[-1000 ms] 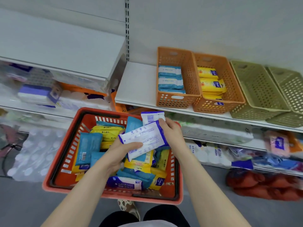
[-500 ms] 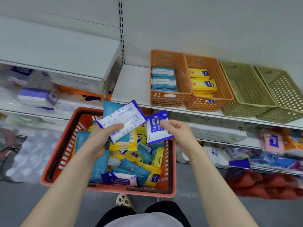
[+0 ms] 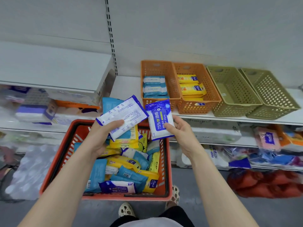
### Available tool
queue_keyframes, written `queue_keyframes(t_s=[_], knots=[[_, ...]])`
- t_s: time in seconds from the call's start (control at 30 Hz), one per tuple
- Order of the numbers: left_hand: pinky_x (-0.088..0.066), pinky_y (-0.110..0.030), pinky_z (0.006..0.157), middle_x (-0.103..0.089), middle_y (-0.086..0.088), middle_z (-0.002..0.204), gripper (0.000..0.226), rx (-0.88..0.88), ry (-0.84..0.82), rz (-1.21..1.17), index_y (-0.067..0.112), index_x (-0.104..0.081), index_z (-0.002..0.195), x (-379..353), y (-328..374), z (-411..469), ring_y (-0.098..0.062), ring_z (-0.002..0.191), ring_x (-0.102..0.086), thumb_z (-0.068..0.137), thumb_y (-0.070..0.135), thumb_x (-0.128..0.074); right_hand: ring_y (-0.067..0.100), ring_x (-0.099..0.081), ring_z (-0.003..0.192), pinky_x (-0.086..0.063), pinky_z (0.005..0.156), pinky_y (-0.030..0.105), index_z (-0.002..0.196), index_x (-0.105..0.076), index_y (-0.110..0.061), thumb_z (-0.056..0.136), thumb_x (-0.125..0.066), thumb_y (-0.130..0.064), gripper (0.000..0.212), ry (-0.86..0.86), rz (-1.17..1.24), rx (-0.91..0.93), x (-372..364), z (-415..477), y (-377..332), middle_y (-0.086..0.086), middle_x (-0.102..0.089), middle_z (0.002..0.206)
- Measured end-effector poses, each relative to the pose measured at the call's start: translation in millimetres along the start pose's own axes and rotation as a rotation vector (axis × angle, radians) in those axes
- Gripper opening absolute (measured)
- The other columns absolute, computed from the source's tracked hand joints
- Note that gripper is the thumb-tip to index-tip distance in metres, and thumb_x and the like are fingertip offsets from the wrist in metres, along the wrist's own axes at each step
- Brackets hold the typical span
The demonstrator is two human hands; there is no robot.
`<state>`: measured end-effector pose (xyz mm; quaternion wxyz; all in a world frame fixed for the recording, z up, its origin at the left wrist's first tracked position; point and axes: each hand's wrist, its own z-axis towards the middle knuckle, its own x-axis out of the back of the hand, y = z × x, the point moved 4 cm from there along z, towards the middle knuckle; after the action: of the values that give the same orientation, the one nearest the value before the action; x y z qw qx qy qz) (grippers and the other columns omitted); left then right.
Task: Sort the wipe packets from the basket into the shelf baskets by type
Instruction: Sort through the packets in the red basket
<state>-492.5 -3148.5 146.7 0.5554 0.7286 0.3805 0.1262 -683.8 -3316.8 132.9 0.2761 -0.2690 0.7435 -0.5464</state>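
Here, the left hand has its fingers clamped on a white packet (a yellow packet under it); the right hand pinches a 75% wipes packet, both above the red basket.

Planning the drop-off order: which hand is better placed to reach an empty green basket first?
Right, most likely. The right hand holds its 75% packet up by the shelf edge, nearer the green baskets. The left hand holds its white packet further left, over the red basket.

The head-worn wide-angle camera looks forward and down, close over the red basket toward the shelf.
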Motion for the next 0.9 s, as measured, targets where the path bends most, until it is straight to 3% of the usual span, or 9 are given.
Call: queue_keyframes(t_s=[0.07, 0.2, 0.27, 0.33, 0.4, 0.47, 0.6, 0.73, 0.9], knots=[[-0.053, -0.044, 0.094, -0.075, -0.006, 0.11, 0.035, -0.029, -0.006, 0.001, 0.02, -0.069, 0.107, -16, 11, 4, -0.022, 0.095, -0.073, 0.075, 0.008, -0.077, 0.023, -0.071, 0.096, -0.057, 0.079, 0.034, 0.117, -0.056, -0.015, 0.091, -0.063, -0.006, 0.028, 0.042, 0.066, 0.001, 13, 3, -6, 0.008, -0.074, 0.108], [-0.055, -0.04, 0.089, -0.075, -0.005, 0.111, 0.037, -0.078, -0.015, 0.009, 0.018, -0.067, 0.111, -60, 23, 13, -0.023, 0.099, -0.072, 0.076, 0.009, -0.076, 0.02, -0.07, 0.08, -0.056, 0.064, 0.03, 0.114, -0.053, -0.015, 0.071, -0.07, -0.002, 0.048, 0.095, 0.228, 0.02, 48, 6, -21, 0.008, -0.073, 0.098], [-0.055, -0.04, 0.087, -0.075, -0.003, 0.11, 0.046, -0.087, -0.022, 0.0, 0.017, -0.065, 0.117, -89, 23, 17, -0.023, 0.099, -0.072, 0.073, 0.014, -0.078, 0.02, -0.07, 0.081, -0.057, 0.069, 0.033, 0.118, -0.053, -0.012, 0.075, -0.074, -0.005, 0.048, 0.121, 0.311, 0.054, 72, 7, -32, 0.011, -0.072, 0.104], [-0.058, -0.039, 0.081, -0.076, -0.002, 0.107, 0.052, -0.093, -0.032, -0.017, 0.017, -0.064, 0.118, -122, 20, 22, -0.022, 0.095, -0.073, 0.068, 0.018, -0.076, 0.019, -0.072, 0.081, -0.059, 0.071, 0.033, 0.117, -0.055, -0.01, 0.088, -0.068, -0.013, 0.031, 0.175, 0.356, 0.074, 104, 8, -45, 0.011, -0.073, 0.104], [-0.062, -0.034, 0.071, -0.077, -0.002, 0.102, 0.041, -0.108, -0.049, -0.041, 0.019, -0.066, 0.111, -163, 14, 26, -0.018, 0.086, -0.074, 0.071, 0.015, -0.074, 0.017, -0.072, 0.075, -0.06, 0.07, 0.033, 0.11, -0.058, -0.011, 0.094, -0.06, -0.013, 0.016, 0.21, 0.329, 0.1, 145, 8, -58, 0.006, -0.075, 0.095], [-0.062, -0.033, 0.07, -0.077, -0.001, 0.102, 0.03, -0.119, -0.052, -0.053, 0.019, -0.067, 0.109, -207, 5, 30, -0.018, 0.086, -0.074, 0.082, 0.006, -0.069, 0.015, -0.071, 0.073, -0.06, 0.069, 0.033, 0.108, -0.057, -0.012, 0.094, -0.059, -0.007, 0.014, 0.231, 0.268, 0.129, 188, 7, -73, 0.005, -0.074, 0.092], [-0.061, -0.035, 0.068, -0.075, -0.003, 0.11, 0.04, -0.104, -0.032, -0.114, 0.017, -0.064, 0.121, -294, -14, 43, -0.02, 0.091, -0.074, 0.083, 0.008, -0.068, 0.014, -0.068, 0.081, -0.053, 0.065, 0.026, 0.115, -0.049, -0.014, 0.085, -0.065, 0.001, 0.037, 0.352, 0.096, 0.218, 291, 8, -100, 0.006, -0.068, 0.101], [-0.061, -0.035, 0.063, -0.077, 0.0, 0.1, 0.027, -0.085, 0.004, -0.146, 0.021, -0.065, 0.112, -365, -28, 54, -0.018, 0.084, -0.074, 0.09, 0.006, -0.061, 0.021, -0.067, 0.089, -0.053, 0.063, 0.031, 0.127, -0.044, -0.021, 0.081, -0.063, 0.003, 0.054, 0.436, 0.027, 0.231, 375, 12, -121, 0.005, -0.067, 0.112], [-0.062, -0.036, 0.067, -0.077, -0.002, 0.102, 0.029, -0.038, 0.052, -0.168, 0.019, -0.065, 0.115, -404, -31, 77, -0.018, 0.084, -0.075, 0.089, 0.008, -0.064, 0.019, -0.066, 0.074, -0.051, 0.06, 0.032, 0.098, -0.051, -0.022, 0.081, -0.069, -0.01, 0.027, 0.467, -0.089, 0.22, 421, 39, -139, 0.003, -0.068, 0.092]])
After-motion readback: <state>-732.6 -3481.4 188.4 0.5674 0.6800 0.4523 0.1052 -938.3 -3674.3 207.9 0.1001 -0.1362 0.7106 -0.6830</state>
